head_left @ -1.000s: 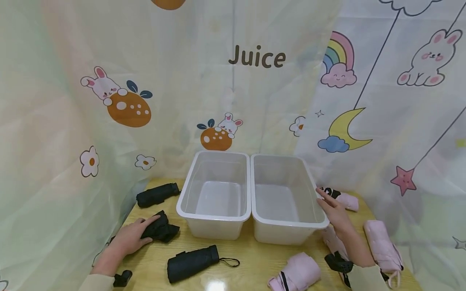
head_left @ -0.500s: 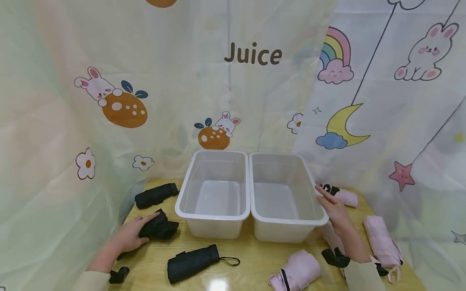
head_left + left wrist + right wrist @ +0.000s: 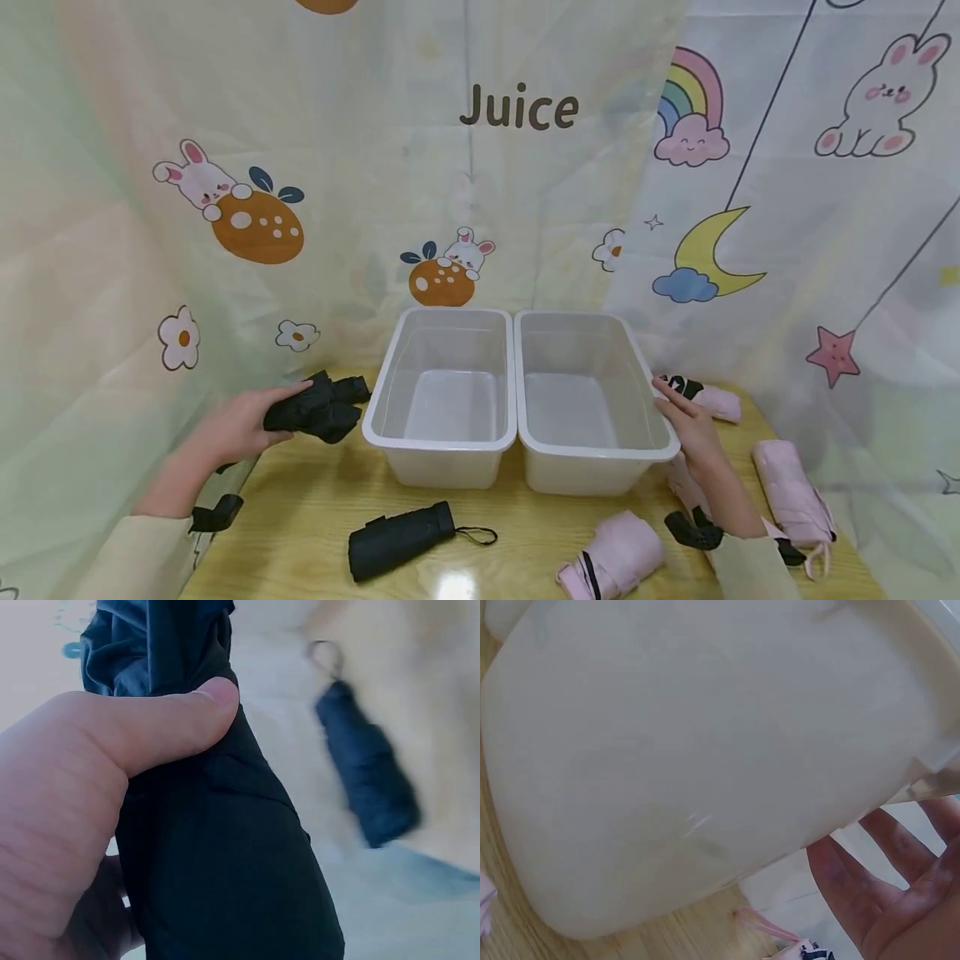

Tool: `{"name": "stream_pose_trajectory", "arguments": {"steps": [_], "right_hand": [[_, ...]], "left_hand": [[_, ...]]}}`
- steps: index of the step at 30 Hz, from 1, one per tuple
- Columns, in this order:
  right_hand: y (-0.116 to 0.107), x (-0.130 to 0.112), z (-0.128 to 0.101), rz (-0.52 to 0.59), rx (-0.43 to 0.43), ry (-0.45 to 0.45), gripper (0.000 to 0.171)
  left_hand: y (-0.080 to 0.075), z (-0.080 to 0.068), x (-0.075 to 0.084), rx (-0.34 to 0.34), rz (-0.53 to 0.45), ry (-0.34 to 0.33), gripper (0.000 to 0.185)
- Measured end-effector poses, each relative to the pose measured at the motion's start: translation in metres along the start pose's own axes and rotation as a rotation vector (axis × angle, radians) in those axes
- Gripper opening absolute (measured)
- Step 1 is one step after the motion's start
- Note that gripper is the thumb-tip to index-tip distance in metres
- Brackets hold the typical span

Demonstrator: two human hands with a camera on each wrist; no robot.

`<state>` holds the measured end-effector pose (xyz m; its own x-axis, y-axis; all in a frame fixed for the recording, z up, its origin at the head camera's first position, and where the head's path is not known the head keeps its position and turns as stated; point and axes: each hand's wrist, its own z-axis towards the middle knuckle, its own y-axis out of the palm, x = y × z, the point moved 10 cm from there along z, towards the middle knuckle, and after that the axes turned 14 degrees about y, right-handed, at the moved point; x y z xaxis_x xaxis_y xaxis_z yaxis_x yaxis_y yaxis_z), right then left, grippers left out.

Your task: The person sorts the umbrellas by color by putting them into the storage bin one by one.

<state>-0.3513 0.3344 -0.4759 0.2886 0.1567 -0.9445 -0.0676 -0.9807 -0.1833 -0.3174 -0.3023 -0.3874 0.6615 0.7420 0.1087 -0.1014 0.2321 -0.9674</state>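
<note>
My left hand (image 3: 243, 421) grips a loosely folded black umbrella (image 3: 318, 412), lifted off the table at the left; its thumb lies across the dark fabric (image 3: 225, 855) in the left wrist view. A second black umbrella (image 3: 367, 769) lies beyond it, partly covered by the held one in the head view. On the right, my right hand (image 3: 697, 435) touches the right rim of the right white bin (image 3: 592, 455) with its fingers extended. The right wrist view shows the fingers (image 3: 847, 889) against the bin beneath its rim.
The left white bin (image 3: 442, 471) stands beside the right one. Another black umbrella (image 3: 405, 540) lies at the front. Several pink umbrellas lie on the right, one in front (image 3: 618, 554), one at the table's edge (image 3: 791, 487), one behind my right hand (image 3: 720, 403). Printed curtains hang behind.
My left hand has raised the black umbrella from the table and moved it up and slightly left, in front of the rear black umbrella. My right hand has stayed at the bin rim.
</note>
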Motion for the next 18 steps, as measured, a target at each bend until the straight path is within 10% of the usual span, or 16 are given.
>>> {"name": "stream_pose_trajectory", "arguments": {"steps": [10,18], "right_hand": [[-0.007,0.001,0.0,-0.025,-0.024,0.028,0.068],[-0.002,0.0,-0.001,0.015,-0.036,0.016,0.065]], "left_hand": [[-0.048,0.066,0.026,-0.028,0.124,0.056,0.081],[-0.054,0.128,0.039,-0.028,-0.01,0.106,0.075]]}}
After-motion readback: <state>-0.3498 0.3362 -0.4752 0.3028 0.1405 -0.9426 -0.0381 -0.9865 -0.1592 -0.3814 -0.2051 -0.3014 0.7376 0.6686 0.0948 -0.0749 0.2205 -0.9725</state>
